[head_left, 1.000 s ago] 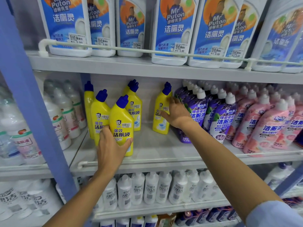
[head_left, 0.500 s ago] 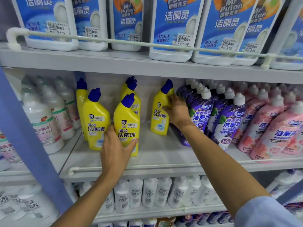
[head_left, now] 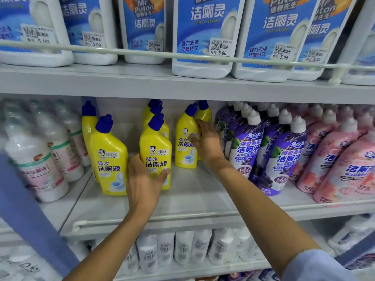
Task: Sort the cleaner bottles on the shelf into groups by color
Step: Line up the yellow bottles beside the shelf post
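Just behind the front rail [head_left: 162,219] of the shelf [head_left: 203,196], the left hand [head_left: 144,185] wraps the lower body of the centre yellow bottle [head_left: 155,151], thumb on one side and fingers curled round the other, low across the label. This bottle stands upright near the front edge, just beside the left yellow bottle [head_left: 109,157].

Further in, the right hand [head_left: 207,142] holds the right yellow bottle [head_left: 185,142] at its shoulder, thumb on the front label and fingers laid up its right flank. They lie between it and the purple bottles [head_left: 247,147], which stand touching the pink bottles [head_left: 332,159] toward the right end. More yellow bottles stand at the back wall.

These look like stiff, full plastic bottles: fairly heavy, bottom-weighted, with glossy sides that could slip. The flat waist seems the surest hold; the slanted neck would likely tip them.
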`<action>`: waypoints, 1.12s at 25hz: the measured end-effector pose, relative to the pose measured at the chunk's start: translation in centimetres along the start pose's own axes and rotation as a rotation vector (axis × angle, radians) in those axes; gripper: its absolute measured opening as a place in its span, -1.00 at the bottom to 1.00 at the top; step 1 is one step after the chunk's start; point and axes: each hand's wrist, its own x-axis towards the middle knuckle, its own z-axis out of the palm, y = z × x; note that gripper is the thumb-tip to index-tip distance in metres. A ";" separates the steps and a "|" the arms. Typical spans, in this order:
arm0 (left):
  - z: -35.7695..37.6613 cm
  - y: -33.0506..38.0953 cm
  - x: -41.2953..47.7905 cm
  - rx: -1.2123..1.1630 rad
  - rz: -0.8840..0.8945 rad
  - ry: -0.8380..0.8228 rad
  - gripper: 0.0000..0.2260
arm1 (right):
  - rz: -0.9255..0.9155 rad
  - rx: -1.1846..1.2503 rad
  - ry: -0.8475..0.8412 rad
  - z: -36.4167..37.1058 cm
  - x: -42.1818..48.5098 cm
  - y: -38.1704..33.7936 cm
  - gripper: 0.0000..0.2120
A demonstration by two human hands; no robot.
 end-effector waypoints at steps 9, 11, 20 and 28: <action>1.6 -0.5 1.7 -0.039 -0.063 0.022 -0.37 | 0.256 0.168 0.147 4.5 -2.8 0.2 -0.37; 1.8 -0.5 2.1 -0.034 -0.088 0.016 -0.35 | 0.244 0.174 0.139 4.9 -2.6 0.0 -0.35; 2.1 -0.6 2.9 -0.013 -0.117 0.014 -0.32 | 0.190 0.212 0.173 5.8 -2.0 -0.3 -0.40; 2.3 -0.6 3.5 0.011 -0.133 0.007 -0.32 | 0.196 0.129 0.144 6.4 -1.3 -0.2 -0.44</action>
